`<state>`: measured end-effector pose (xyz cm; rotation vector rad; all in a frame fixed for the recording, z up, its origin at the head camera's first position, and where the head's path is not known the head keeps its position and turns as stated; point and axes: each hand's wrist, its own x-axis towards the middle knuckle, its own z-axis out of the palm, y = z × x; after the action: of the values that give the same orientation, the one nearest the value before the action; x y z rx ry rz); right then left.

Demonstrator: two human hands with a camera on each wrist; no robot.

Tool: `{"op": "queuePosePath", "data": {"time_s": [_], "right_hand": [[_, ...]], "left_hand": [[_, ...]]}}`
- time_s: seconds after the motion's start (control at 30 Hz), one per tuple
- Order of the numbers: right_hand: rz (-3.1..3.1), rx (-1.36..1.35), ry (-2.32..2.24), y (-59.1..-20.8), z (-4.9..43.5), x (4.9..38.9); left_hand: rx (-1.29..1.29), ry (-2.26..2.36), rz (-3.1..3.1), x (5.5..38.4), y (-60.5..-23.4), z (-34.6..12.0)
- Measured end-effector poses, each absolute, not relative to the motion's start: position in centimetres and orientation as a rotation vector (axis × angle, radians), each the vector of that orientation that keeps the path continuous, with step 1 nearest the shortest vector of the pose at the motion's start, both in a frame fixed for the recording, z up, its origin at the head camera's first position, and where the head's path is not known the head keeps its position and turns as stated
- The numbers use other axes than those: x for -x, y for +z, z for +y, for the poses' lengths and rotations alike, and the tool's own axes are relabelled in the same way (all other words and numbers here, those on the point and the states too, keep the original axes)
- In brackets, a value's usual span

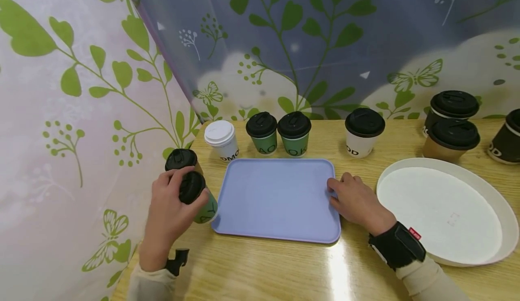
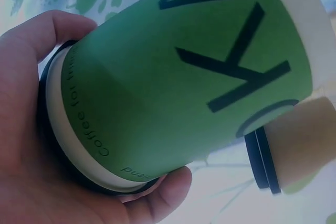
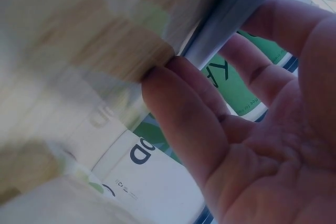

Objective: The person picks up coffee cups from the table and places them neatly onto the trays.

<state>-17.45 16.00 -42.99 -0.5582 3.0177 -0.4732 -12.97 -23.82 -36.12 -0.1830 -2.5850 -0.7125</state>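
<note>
I count nine lidded cups in all: three green, two tan, two dark and two white, with one rectangular tray and one round tray among them on the wooden table (image 1: 260, 274). My left hand (image 1: 170, 201) is wrapped round the lid end of one green cup (image 1: 208, 208), thumb and fingers closed on it, and it tilts beside the left edge of the blue tray (image 1: 276, 201); whether its base touches the table I can't tell. From my left wrist I read a large "K" and "A", part of a round letter, and smaller print beginning "Coffee". A tan cup (image 1: 198, 167) stands just behind it. My right hand (image 1: 359, 199) has its fingers curled on the blue tray's right rim, a narrow grip. Behind that tray are a white-lidded cup (image 1: 225, 148) reading "DMO", two green cups marked "AO" (image 1: 265, 144) and "OK" (image 1: 295, 145), side by side, and a black-lidded white cup (image 1: 359, 145) showing "OD". By the round tray (image 1: 438, 215) stand a second tan cup (image 1: 440, 151), a dark cup (image 1: 454, 103) partly hidden behind it, its lettering unreadable to me, and another dark cup (image 1: 503, 145) at the right edge, "OD" on its side.
</note>
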Motion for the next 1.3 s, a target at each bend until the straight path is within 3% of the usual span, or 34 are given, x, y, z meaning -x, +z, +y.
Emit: {"op": "queuePosePath", "data": {"time_s": [1.3], "right_hand": [[3.042,0.57,-0.472,-43.1,15.9,17.4]], "left_hand": [[0.507,-0.638,-2.59,15.6,-35.5,-18.3]]}}
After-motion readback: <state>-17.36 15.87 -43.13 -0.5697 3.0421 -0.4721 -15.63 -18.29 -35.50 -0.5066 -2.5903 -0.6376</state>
